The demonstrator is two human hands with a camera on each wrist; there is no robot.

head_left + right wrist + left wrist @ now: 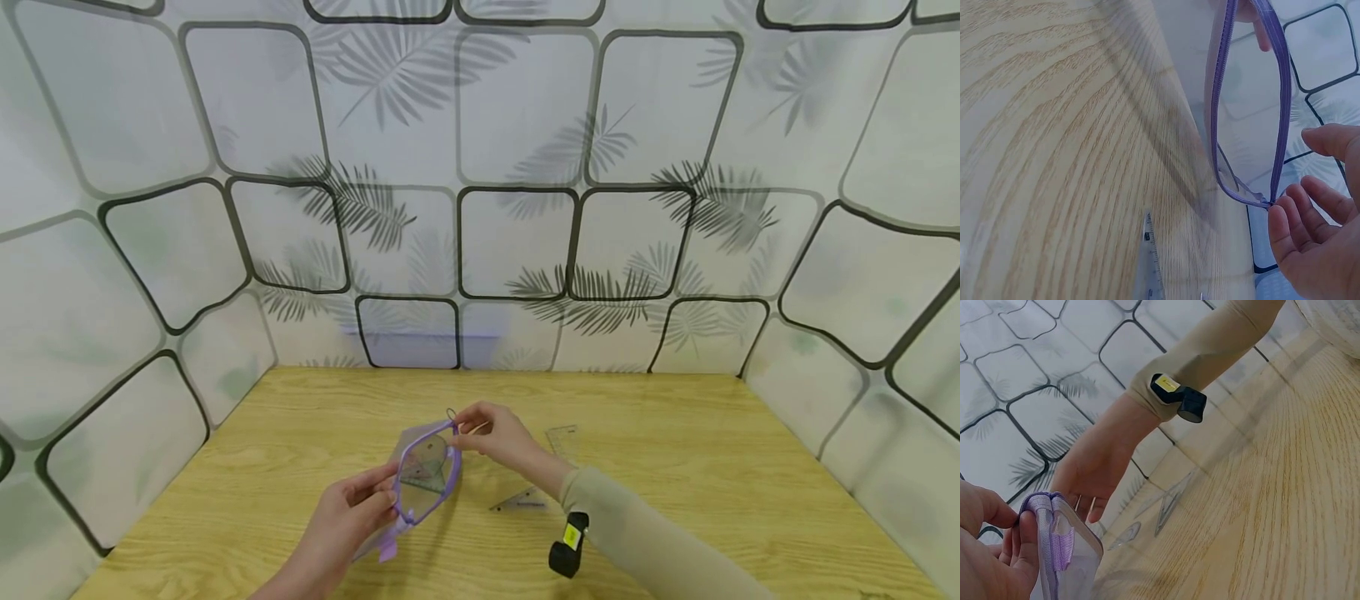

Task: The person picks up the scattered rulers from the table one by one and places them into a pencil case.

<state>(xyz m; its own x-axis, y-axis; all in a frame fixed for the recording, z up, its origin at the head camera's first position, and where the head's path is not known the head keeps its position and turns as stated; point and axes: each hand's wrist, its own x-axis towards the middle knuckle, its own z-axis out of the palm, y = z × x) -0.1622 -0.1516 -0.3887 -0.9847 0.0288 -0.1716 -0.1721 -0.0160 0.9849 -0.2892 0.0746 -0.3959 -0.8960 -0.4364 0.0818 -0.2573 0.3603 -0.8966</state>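
Observation:
A clear zip pouch (420, 503) with purple zipper edging is held tilted above the table, its mouth spread wide. My left hand (348, 517) pinches its near edge between thumb and fingers; a purple fabric tab (1063, 549) hangs beside that grip. At the far end, fingertips of my right hand (498, 433) touch the zipper's end (1267, 203), while the right thumb (1319, 139) stands apart from them. Through the pouch shows a greenish triangular piece (424, 477); whether it lies inside or behind I cannot tell.
Right of the pouch, a clear set square (521, 501) lies on the wooden table (675, 467), with another thin clear drawing tool (562, 435) farther back. A rounded clear piece (1125, 534) lies near them. Patterned cloth walls (517, 242) enclose the table's back and sides.

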